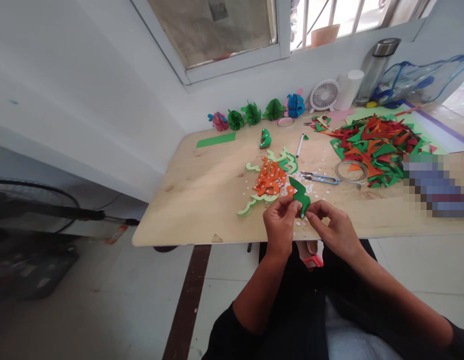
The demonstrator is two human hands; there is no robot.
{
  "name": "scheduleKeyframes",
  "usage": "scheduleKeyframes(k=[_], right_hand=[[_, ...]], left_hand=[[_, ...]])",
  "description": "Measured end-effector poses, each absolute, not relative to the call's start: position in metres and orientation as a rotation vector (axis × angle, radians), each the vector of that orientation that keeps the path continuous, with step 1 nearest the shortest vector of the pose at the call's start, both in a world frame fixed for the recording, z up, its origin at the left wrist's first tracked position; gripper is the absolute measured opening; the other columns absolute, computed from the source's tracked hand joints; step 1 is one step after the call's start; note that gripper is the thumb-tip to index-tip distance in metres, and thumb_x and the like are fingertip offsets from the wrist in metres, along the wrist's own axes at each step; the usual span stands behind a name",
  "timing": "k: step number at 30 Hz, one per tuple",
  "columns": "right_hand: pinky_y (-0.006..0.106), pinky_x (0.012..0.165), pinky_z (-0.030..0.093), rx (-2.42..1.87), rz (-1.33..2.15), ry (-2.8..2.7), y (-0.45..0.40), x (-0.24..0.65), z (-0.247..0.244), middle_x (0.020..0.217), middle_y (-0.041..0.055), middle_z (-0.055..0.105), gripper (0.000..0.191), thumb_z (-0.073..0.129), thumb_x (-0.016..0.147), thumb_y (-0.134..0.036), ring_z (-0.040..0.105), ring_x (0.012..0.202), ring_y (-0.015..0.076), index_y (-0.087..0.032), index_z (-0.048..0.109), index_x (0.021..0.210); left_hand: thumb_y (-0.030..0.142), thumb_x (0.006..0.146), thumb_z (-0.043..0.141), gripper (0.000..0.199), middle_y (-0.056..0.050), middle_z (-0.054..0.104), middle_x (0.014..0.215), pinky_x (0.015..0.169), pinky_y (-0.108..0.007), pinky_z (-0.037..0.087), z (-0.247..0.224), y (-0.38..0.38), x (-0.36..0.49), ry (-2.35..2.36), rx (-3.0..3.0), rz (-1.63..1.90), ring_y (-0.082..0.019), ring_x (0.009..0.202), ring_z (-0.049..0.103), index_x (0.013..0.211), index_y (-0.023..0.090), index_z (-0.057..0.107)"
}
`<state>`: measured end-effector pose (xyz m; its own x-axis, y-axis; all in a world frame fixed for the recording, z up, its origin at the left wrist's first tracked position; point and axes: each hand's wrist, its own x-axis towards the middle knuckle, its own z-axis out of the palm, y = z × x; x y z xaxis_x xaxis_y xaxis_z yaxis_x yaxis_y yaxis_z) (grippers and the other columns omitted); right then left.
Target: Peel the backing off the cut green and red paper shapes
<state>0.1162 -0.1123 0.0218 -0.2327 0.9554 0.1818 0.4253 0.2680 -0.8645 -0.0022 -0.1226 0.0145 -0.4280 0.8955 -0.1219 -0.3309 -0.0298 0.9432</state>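
Observation:
A dark green wavy paper cutout (pixel 302 198) is held upright above the table's front edge. My left hand (pixel 280 220) pinches it between thumb and fingers on its left side. My right hand (pixel 334 225) is closed with thumb and forefinger at the cutout's lower right edge, where a small white patch shows. Just beyond my hands lies a pile of orange paper cutouts (pixel 270 177) with white patches on them. Pale green wavy strips (pixel 250 206) lie around that pile, and small white scraps (pixel 310 189) are scattered beside it.
Blue-handled thread snips (pixel 322 178) and a tape roll (pixel 352 171) lie right of the cutouts. A large heap of red, orange and green paper offcuts (pixel 382 142) covers the right side. Behind stand folded paper figures (pixel 252 114), a small white fan (pixel 325 95) and a bottle (pixel 374 70).

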Motion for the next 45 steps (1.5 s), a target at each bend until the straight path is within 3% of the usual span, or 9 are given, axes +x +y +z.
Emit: scheduleKeyframes(k=[7,12,17,22,26,30,34,38,45], right_hand=[[0.027,0.054,0.045,-1.204,1.331,-1.366,-0.113,0.113,0.019,0.061,-0.0006,0.062,0.018,0.065,0.076,-0.039,0.058,0.058,0.0161,-0.022,0.06,0.073],[0.027,0.051,0.045,-1.173,1.403,-1.226,-0.114,0.112,0.016,0.064,0.0002,0.063,0.021,0.07,0.073,-0.04,0.058,0.056,0.0158,-0.022,0.06,0.073],[0.028,0.052,0.045,-1.205,1.286,-1.355,-0.115,0.117,0.011,0.067,0.0013,0.064,0.018,0.067,0.076,-0.04,0.057,0.056,0.0157,-0.022,0.062,0.076],[0.029,0.064,0.046,-1.221,1.122,-1.516,-0.113,0.12,0.01,0.072,0.0018,0.064,0.015,0.065,0.077,-0.036,0.059,0.068,0.0169,-0.021,0.063,0.076],[0.029,0.063,0.046,-1.226,1.108,-1.562,-0.111,0.12,0.009,0.071,0.0016,0.064,0.016,0.064,0.078,-0.035,0.059,0.066,0.0168,-0.02,0.062,0.077],[0.03,0.068,0.047,-1.225,1.031,-1.624,-0.111,0.12,0.009,0.075,0.0021,0.065,0.013,0.062,0.08,-0.033,0.061,0.071,0.0179,-0.02,0.062,0.08],[0.031,0.076,0.046,-1.191,0.737,-1.727,-0.115,0.12,0.017,0.085,0.0043,0.065,0.007,0.056,0.084,-0.025,0.061,0.084,0.0192,-0.02,0.06,0.081],[0.029,0.069,0.045,-1.167,0.67,-1.873,-0.12,0.115,0.021,0.071,0.0015,0.062,0.009,0.052,0.085,-0.023,0.059,0.07,0.0169,-0.021,0.057,0.078],[0.028,0.064,0.042,-1.256,0.63,-1.924,-0.116,0.108,0.019,0.065,0.0014,0.06,0.014,0.051,0.084,-0.027,0.058,0.064,0.0168,-0.02,0.055,0.072]], left_hand=[[0.029,0.065,0.073,0.019,0.0,0.066,0.064,0.062,-0.024,0.048,0.02,-0.124,0.0,1.223,0.516,1.608,-0.01,0.059,0.06,0.073,0.014,0.066],[0.029,0.06,0.076,0.024,-0.001,0.068,0.067,0.057,-0.023,0.047,0.02,-0.129,-0.007,1.118,0.435,1.492,-0.009,0.055,0.058,0.076,0.014,0.067],[0.03,0.058,0.077,0.025,-0.001,0.063,0.055,0.051,-0.023,0.046,0.016,-0.131,-0.019,1.058,0.448,1.236,-0.011,0.049,0.058,0.073,0.012,0.069],[0.031,0.055,0.079,0.025,-0.002,0.064,0.054,0.048,-0.022,0.043,0.017,-0.127,-0.03,1.083,0.548,1.122,-0.011,0.047,0.057,0.067,0.012,0.068],[0.03,0.057,0.077,0.022,-0.003,0.064,0.054,0.048,-0.021,0.042,0.019,-0.124,-0.035,1.106,0.666,1.055,-0.011,0.049,0.057,0.065,0.011,0.068],[0.029,0.061,0.074,0.018,-0.001,0.063,0.052,0.049,-0.022,0.044,0.014,-0.123,-0.032,1.158,0.768,1.155,-0.011,0.048,0.056,0.063,0.012,0.068],[0.027,0.068,0.069,0.013,-0.003,0.067,0.061,0.057,-0.025,0.047,0.008,-0.125,-0.026,1.388,0.972,1.36,-0.012,0.055,0.058,0.067,0.014,0.069],[0.028,0.075,0.064,0.015,-0.003,0.07,0.07,0.065,-0.025,0.049,0.008,-0.131,-0.018,1.572,1.153,1.485,-0.014,0.065,0.062,0.077,0.015,0.07],[0.028,0.079,0.062,0.016,-0.004,0.071,0.076,0.07,-0.025,0.051,0.006,-0.136,-0.007,1.504,1.06,1.56,-0.015,0.071,0.065,0.083,0.015,0.07]])
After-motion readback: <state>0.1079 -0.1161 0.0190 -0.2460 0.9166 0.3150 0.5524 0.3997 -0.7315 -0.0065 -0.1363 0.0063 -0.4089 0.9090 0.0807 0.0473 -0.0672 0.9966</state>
